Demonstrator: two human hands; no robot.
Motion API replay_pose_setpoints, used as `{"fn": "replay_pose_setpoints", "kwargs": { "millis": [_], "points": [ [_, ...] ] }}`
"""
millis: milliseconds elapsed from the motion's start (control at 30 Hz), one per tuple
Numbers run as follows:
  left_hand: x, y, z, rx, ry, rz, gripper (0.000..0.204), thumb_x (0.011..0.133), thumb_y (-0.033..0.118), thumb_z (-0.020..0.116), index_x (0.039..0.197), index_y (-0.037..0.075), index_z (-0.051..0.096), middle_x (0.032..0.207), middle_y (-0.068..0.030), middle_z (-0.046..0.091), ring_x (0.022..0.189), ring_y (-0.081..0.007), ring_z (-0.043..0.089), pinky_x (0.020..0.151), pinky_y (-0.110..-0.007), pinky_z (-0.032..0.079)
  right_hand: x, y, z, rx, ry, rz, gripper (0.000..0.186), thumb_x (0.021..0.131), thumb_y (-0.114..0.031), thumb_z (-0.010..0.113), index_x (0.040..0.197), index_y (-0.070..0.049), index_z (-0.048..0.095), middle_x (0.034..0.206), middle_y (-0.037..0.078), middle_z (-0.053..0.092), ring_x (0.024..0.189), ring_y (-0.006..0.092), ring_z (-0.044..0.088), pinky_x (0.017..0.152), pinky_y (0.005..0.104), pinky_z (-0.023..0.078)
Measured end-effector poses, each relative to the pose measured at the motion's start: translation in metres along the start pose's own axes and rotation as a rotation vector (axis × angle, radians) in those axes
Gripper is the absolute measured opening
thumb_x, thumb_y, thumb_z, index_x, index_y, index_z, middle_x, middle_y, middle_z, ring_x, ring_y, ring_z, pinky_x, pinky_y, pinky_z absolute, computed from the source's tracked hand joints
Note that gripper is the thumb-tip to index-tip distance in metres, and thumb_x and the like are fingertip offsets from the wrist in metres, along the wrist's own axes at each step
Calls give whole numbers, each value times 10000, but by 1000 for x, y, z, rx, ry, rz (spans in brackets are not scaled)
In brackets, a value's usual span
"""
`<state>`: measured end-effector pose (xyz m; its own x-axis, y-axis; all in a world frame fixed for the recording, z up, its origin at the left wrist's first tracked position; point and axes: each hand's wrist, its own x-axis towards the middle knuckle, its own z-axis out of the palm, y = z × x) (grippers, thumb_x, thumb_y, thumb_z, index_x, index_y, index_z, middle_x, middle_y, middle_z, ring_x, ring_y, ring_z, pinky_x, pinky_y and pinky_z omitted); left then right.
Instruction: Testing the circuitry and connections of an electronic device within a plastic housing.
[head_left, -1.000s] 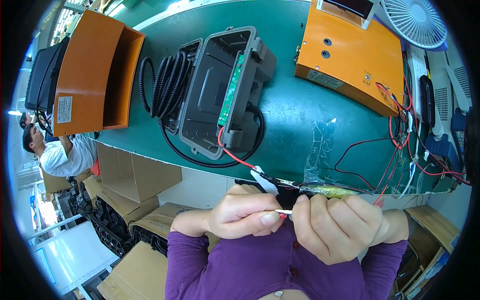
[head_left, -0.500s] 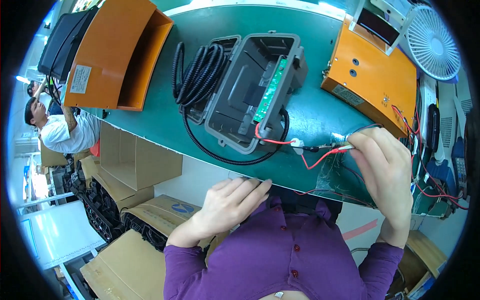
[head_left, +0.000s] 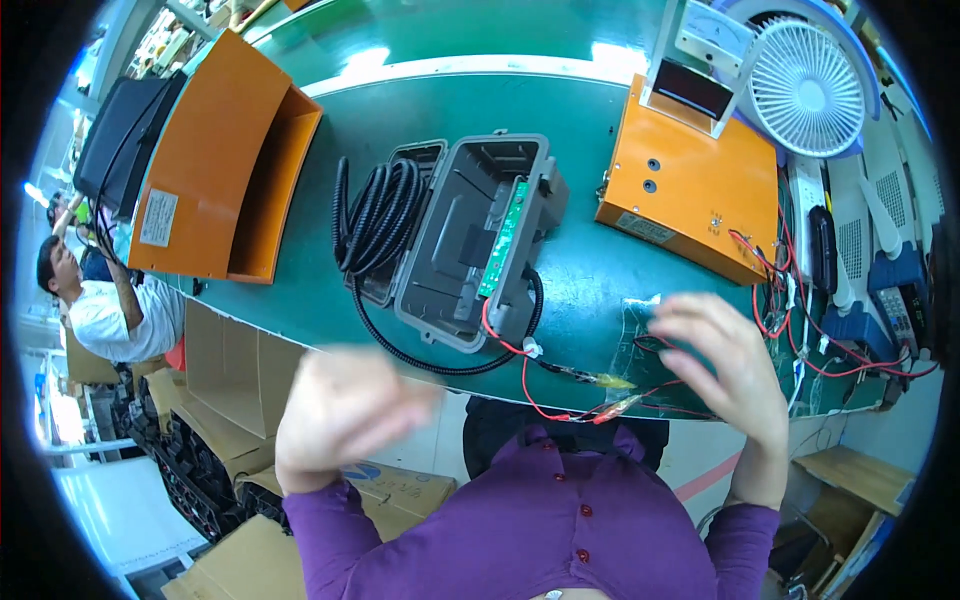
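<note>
A grey plastic case [head_left: 465,200] lies with its lid open on the green bench, a strip of green circuit board [head_left: 505,238] along its inner right side. A coiled black cable [head_left: 382,215] rests over the lid. From the case a red and a black wire run to two clips near the bench's front edge, a red clip [head_left: 618,408] and a yellowish clip [head_left: 612,381]. My right hand [head_left: 722,355] is just right of the clips, fingers apart and nothing seen in them. Left of the case, my left hand [head_left: 350,408] is smeared by motion, its fingers unclear.
An orange box with a meter [head_left: 690,180] stands at the back right, beside a white fan [head_left: 808,88]. Tangled red leads [head_left: 850,370] lie at the right. An orange housing [head_left: 215,165] is at the left. Cardboard boxes [head_left: 230,370] and a person [head_left: 115,310] are beyond the left edge.
My right hand has let go of the red clip, which now lies nearer the front edge. My left hand has moved left, off the bench edge. The whole view has shifted.
</note>
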<state>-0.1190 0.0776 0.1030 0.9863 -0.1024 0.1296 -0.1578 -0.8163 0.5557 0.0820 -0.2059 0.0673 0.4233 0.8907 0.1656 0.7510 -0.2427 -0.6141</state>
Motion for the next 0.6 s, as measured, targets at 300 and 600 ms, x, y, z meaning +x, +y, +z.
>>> {"fn": "replay_pose_setpoints", "kwargs": {
  "millis": [300, 600],
  "points": [
    [-32, -39, 213, -465, -636, -455, 417, 855, 340, 624, 1101, 8, 566, 873, -160, 627, 744, -246, 602, 629, -342, 457, -62, 6, 36, 43, -44, 273, 477, 679, -88, 718, 1130, -55, 565, 1097, 134, 553, 983, 309, 563, 798, 393, 479],
    [-13, -11, 194, 76, -141, -364, 136, 812, 199, 611, 858, 76, 647, 777, -133, 631, 697, -312, 611, 564, -415, 456, -67, 2, 17, 607, -98, 168, 166, 751, 52, 609, 912, 16, 632, 811, 100, 646, 728, 210, 642, 615, 290, 502]
  ]
}}
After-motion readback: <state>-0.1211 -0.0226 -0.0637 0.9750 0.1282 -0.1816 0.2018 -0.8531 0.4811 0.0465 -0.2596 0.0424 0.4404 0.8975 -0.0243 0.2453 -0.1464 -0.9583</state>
